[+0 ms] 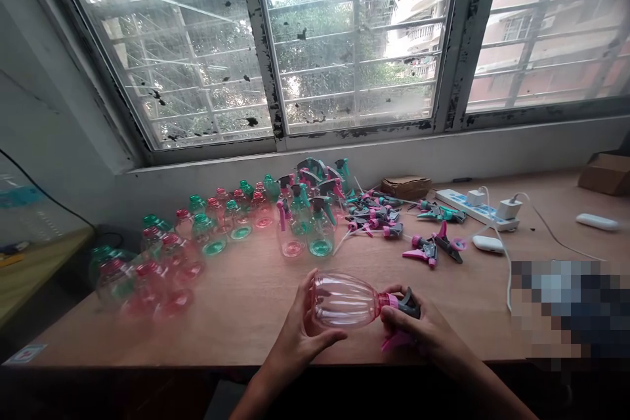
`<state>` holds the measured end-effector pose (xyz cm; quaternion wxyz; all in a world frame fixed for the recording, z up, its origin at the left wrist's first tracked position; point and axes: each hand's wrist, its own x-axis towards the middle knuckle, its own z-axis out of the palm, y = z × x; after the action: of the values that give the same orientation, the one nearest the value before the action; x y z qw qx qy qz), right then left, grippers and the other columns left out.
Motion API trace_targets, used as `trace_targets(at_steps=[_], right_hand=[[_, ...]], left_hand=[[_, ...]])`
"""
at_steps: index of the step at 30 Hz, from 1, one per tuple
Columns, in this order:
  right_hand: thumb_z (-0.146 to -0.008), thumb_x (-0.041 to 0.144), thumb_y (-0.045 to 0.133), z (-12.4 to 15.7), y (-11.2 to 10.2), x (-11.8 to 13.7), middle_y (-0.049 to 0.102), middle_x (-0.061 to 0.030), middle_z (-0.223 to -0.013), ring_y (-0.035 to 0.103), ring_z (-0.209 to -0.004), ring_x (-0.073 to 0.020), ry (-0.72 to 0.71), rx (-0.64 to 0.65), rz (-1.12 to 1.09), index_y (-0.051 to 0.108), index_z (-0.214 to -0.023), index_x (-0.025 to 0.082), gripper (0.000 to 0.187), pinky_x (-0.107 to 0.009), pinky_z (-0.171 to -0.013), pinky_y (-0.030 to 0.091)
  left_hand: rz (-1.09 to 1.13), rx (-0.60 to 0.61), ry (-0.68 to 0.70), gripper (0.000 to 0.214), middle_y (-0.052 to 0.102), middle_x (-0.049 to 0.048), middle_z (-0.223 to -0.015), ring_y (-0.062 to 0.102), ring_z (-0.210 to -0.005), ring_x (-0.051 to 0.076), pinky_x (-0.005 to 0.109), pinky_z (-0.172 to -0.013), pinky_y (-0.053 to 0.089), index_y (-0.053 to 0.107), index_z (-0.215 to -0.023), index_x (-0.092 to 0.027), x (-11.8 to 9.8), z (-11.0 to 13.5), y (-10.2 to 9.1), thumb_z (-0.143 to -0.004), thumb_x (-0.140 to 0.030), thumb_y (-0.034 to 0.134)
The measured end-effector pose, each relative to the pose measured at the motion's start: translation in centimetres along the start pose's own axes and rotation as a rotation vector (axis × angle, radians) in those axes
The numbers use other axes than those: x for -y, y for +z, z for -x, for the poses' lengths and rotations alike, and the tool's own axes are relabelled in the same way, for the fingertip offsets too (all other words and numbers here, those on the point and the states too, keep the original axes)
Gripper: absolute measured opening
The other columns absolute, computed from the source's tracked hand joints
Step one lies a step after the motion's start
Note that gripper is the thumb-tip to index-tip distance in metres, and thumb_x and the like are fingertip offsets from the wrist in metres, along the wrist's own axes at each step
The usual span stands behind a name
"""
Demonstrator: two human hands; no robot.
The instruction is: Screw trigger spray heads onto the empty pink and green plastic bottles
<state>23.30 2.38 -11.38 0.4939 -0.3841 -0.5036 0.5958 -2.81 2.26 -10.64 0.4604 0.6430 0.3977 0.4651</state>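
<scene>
A clear pink spray bottle (347,300) lies sideways in the air between my hands, above the table's front part. My left hand (302,325) is wrapped around its base end, thumb along the lower side. At the neck, my right hand (418,321) grips the pink and black spray head (407,304), whose pink collar meets the bottle mouth. A pink part, likely the trigger, shows below the right hand, partly hidden by the fingers. Beyond the bottle, loose spray heads (424,251) in pink and black lie on the table.
Capless pink and green bottles (214,236) stand at the left. Bottles with spray heads (322,226) stand mid-table, beside a pile of loose green and pink spray heads (377,213). A power strip (467,207) with cables, a white case (488,244) and a cardboard box (606,170) are at the right.
</scene>
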Motion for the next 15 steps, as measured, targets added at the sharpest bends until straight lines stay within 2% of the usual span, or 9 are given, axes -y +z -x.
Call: trace_targets(at_steps=[2, 5, 7, 10, 12, 15], right_hand=[[-0.078, 0.051, 0.087, 0.0, 0.0, 0.0, 0.074, 0.0002, -0.068, 0.068, -0.060, -0.0186, -0.003, 0.004, -0.028, 0.063, -0.099, 0.019, 0.045, -0.030, -0.060, 0.053], [-0.078, 0.049, 0.087, -0.1, 0.0, 0.0, 0.073, 0.0004, -0.070, 0.068, -0.060, -0.0179, 0.001, 0.024, -0.065, 0.062, -0.097, 0.018, 0.044, -0.030, -0.059, 0.054], [-0.079, 0.049, 0.087, -0.1, 0.0, -0.1, 0.073, 0.0005, -0.070, 0.068, -0.060, -0.0178, 0.003, 0.031, -0.077, 0.062, -0.097, 0.018, 0.043, -0.030, -0.060, 0.054], [-0.080, 0.049, 0.086, 0.0, 0.0, 0.0, 0.073, 0.0001, -0.070, 0.068, -0.061, -0.0181, 0.009, 0.055, -0.058, 0.062, -0.098, 0.018, 0.044, -0.030, -0.061, 0.054], [-0.080, 0.049, 0.087, 0.0, 0.0, 0.0, 0.073, 0.0001, -0.071, 0.068, -0.062, -0.0180, 0.019, 0.061, -0.044, 0.062, -0.098, 0.018, 0.044, -0.030, -0.061, 0.054], [-0.079, 0.049, 0.088, 0.0, 0.0, 0.1, 0.074, 0.0002, -0.071, 0.068, -0.061, -0.0175, 0.022, 0.033, -0.058, 0.063, -0.097, 0.018, 0.044, -0.030, -0.062, 0.054]], left_hand=[[0.001, 0.015, 0.050, 0.099, 0.044, 0.0107, -0.156, 0.049, -0.139, 0.032, 0.049, -0.119, 0.037, 0.028, -0.157, -0.037, 0.3, 0.2, 0.0, -0.078, -0.035, 0.087], [-0.006, 0.028, 0.086, 0.086, 0.030, 0.0078, -0.167, 0.043, -0.147, 0.032, 0.051, -0.121, 0.034, 0.025, -0.159, -0.043, 0.6, 0.5, 0.0, -0.090, -0.036, 0.076], [-0.027, 0.035, 0.072, 0.093, 0.027, 0.0081, -0.170, 0.040, -0.149, 0.033, 0.052, -0.124, 0.031, 0.019, -0.161, -0.042, 0.5, 0.6, 0.0, -0.089, -0.037, 0.077], [-0.054, 0.031, 0.045, 0.109, 0.028, 0.0115, -0.170, 0.032, -0.154, 0.036, 0.053, -0.128, 0.023, 0.014, -0.164, -0.035, -0.1, 0.7, 0.1, -0.081, -0.038, 0.085], [-0.090, 0.034, 0.037, 0.106, 0.031, 0.0130, -0.168, 0.029, -0.155, 0.037, 0.054, -0.127, 0.023, 0.016, -0.165, -0.031, -0.4, 0.7, 0.1, -0.083, -0.040, 0.083], [-0.204, 0.039, 0.070, 0.094, 0.025, 0.0096, -0.171, 0.028, -0.156, 0.035, 0.053, -0.127, 0.025, 0.017, -0.164, -0.035, -0.2, 0.6, 0.1, -0.090, -0.036, 0.075]])
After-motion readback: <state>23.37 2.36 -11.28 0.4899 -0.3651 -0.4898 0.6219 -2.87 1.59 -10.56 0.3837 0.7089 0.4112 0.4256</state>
